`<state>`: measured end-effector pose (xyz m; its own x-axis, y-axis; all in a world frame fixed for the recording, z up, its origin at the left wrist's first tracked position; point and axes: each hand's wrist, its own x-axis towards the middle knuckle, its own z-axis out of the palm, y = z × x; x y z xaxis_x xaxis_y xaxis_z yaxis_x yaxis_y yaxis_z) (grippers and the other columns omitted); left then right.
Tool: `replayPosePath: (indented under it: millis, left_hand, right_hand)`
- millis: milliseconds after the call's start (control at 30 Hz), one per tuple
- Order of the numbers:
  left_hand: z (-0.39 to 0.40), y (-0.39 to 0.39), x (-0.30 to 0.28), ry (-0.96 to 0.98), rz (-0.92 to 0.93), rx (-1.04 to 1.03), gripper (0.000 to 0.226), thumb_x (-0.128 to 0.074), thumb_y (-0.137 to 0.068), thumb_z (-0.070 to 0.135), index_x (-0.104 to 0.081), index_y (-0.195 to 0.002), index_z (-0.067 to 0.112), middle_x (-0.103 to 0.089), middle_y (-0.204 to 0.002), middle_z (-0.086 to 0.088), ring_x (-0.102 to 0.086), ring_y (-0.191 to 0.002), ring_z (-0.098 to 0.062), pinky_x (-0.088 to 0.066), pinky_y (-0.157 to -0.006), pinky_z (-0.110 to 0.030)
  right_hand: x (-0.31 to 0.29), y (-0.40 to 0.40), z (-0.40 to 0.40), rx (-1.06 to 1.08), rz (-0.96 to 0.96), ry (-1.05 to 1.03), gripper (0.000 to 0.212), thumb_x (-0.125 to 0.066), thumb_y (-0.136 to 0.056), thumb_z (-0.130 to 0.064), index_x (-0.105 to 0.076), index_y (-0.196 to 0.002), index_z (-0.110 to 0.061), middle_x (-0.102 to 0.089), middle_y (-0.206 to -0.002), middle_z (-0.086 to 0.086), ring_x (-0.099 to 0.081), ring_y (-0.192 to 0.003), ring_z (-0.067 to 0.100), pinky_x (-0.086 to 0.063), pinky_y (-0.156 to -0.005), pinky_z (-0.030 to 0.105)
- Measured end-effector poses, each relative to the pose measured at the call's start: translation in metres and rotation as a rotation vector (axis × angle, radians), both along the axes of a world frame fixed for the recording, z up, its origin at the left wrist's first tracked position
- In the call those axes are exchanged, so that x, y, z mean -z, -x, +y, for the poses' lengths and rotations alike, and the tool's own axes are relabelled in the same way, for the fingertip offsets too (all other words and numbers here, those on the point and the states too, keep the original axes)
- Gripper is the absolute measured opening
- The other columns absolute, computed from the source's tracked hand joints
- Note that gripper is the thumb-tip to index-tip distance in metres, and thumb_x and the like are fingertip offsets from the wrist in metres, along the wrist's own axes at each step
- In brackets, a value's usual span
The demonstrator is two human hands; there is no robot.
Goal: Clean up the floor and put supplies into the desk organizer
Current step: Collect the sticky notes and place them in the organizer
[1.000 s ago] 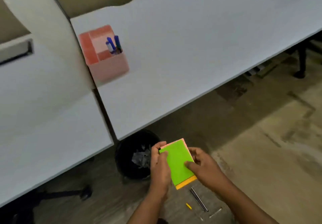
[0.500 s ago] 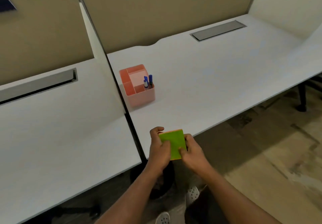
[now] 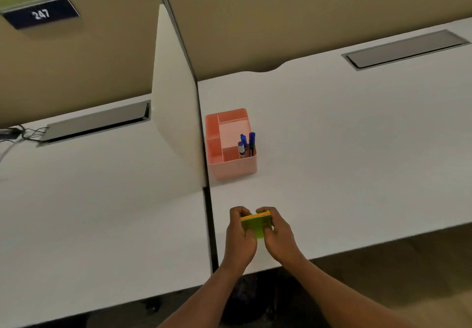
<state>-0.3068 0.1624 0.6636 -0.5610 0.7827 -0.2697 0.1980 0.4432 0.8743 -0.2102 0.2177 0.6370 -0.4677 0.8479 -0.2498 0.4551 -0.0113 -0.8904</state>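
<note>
A stack of sticky notes (image 3: 256, 223), green on top with yellow and orange layers at its edge, is held over the near part of the white desk (image 3: 344, 154). My left hand (image 3: 238, 235) grips its left side and my right hand (image 3: 277, 234) grips its right side. Beyond the hands, a pink desk organizer (image 3: 231, 166) with several compartments stands against the divider. Blue markers (image 3: 246, 143) stand upright in its front right compartment; the other compartments look bare.
A white divider panel (image 3: 176, 113) separates this desk from the left desk (image 3: 89, 212). Grey cable trays (image 3: 406, 48) sit at the back of both desks. A dark bin (image 3: 247, 294) shows under the desk edge. A sign reads 247 (image 3: 40, 14).
The view rose from the floor to the desk. Both hands lifted the sticky notes from above the bin to over the desk, closer to the organizer, and tilted the stack edge-on.
</note>
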Motion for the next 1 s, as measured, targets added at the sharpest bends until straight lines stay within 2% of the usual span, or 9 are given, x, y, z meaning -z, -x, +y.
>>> replayPosePath:
  millis: [133, 233, 333, 533, 633, 733, 867, 933, 1000]
  left_hand:
    - [0.011, -0.001, 0.007, 0.039, 0.022, -0.034, 0.042, -0.04, -0.081, -0.015, -0.045, -0.106, 0.019, -0.057, -0.094, 0.004, -0.057, -0.084, -0.007, -0.046, -0.067, -0.012]
    - [0.01, -0.005, 0.008, 0.069, 0.05, -0.007, 0.044, -0.039, -0.082, -0.015, -0.044, -0.104, 0.022, -0.058, -0.093, 0.003, -0.057, -0.085, -0.003, -0.046, -0.067, -0.014]
    - [0.005, -0.008, 0.012, 0.109, 0.086, 0.023, 0.047, -0.039, -0.085, -0.012, -0.043, -0.103, 0.032, -0.06, -0.091, 0.004, -0.058, -0.083, -0.007, -0.046, -0.067, -0.016]
    - [0.002, -0.009, 0.0, 0.212, 0.151, 0.168, 0.039, -0.042, -0.094, 0.0, -0.039, -0.107, 0.037, -0.058, -0.093, 0.013, -0.057, -0.09, -0.001, -0.042, -0.07, -0.009]
    - [0.016, -0.001, -0.012, 0.213, 0.169, 0.187, 0.032, -0.041, -0.094, 0.004, -0.041, -0.107, 0.033, -0.058, -0.089, 0.008, -0.056, -0.078, -0.005, -0.039, -0.064, -0.012]
    - [0.037, 0.016, -0.03, 0.194, 0.194, 0.129, 0.026, -0.043, -0.094, 0.005, -0.046, -0.112, 0.025, -0.059, -0.091, 0.003, -0.056, -0.077, -0.008, -0.044, -0.065, -0.022]
    - [0.072, 0.044, -0.071, 0.129, 0.19, -0.062, 0.027, -0.048, -0.096, 0.009, -0.048, -0.119, 0.023, -0.058, -0.1, 0.002, -0.06, -0.093, -0.018, -0.055, -0.08, -0.035]
    - [0.089, 0.057, -0.09, 0.061, 0.226, -0.15, 0.03, -0.049, -0.094, 0.007, -0.049, -0.121, 0.022, -0.059, -0.101, 0.002, -0.06, -0.092, -0.019, -0.057, -0.078, -0.039]
    - [0.104, 0.069, -0.105, 0.014, 0.27, -0.225, 0.032, -0.05, -0.092, 0.005, -0.05, -0.119, 0.021, -0.06, -0.094, 0.002, -0.06, -0.084, -0.02, -0.055, -0.071, -0.036]
  right_hand:
    - [0.01, -0.003, 0.011, -0.063, -0.002, 0.015, 0.034, -0.04, -0.092, 0.004, -0.05, -0.103, -0.026, -0.063, -0.088, -0.009, -0.06, -0.081, 0.006, -0.047, -0.07, 0.02]
    - [0.013, -0.009, 0.015, -0.126, -0.027, 0.025, 0.03, -0.04, -0.094, 0.002, -0.049, -0.108, -0.023, -0.064, -0.091, -0.006, -0.061, -0.082, 0.009, -0.05, -0.073, 0.025]
    - [0.015, -0.015, 0.021, -0.213, -0.056, 0.042, 0.028, -0.039, -0.095, 0.001, -0.047, -0.108, -0.023, -0.063, -0.087, -0.007, -0.06, -0.079, 0.007, -0.046, -0.067, 0.017]
    - [0.002, -0.024, 0.041, -0.41, -0.096, -0.005, 0.024, -0.033, -0.091, -0.014, -0.047, -0.108, -0.022, -0.062, -0.089, -0.005, -0.058, -0.077, 0.009, -0.045, -0.068, 0.022]
    - [-0.014, -0.016, 0.061, -0.444, -0.095, -0.059, 0.024, -0.032, -0.089, -0.016, -0.048, -0.106, -0.022, -0.06, -0.087, -0.007, -0.057, -0.074, 0.006, -0.042, -0.064, 0.017]
    - [-0.035, 0.001, 0.085, -0.457, -0.085, -0.15, 0.027, -0.034, -0.091, -0.021, -0.047, -0.114, -0.019, -0.055, -0.087, -0.01, -0.054, -0.071, 0.002, -0.037, -0.061, 0.009]
    - [-0.072, 0.03, 0.122, -0.336, 0.016, -0.213, 0.018, -0.049, -0.099, -0.027, -0.053, -0.115, -0.021, -0.058, -0.092, -0.016, -0.057, -0.079, -0.002, -0.042, -0.063, 0.006]
    - [-0.087, 0.045, 0.143, -0.262, 0.05, -0.244, 0.018, -0.055, -0.096, -0.031, -0.058, -0.11, -0.021, -0.061, -0.092, -0.016, -0.06, -0.081, 0.001, -0.044, -0.069, 0.008]
    - [-0.098, 0.06, 0.161, -0.22, 0.086, -0.264, 0.014, -0.06, -0.093, -0.028, -0.062, -0.102, -0.018, -0.066, -0.089, -0.012, -0.063, -0.081, 0.005, -0.048, -0.071, 0.015]
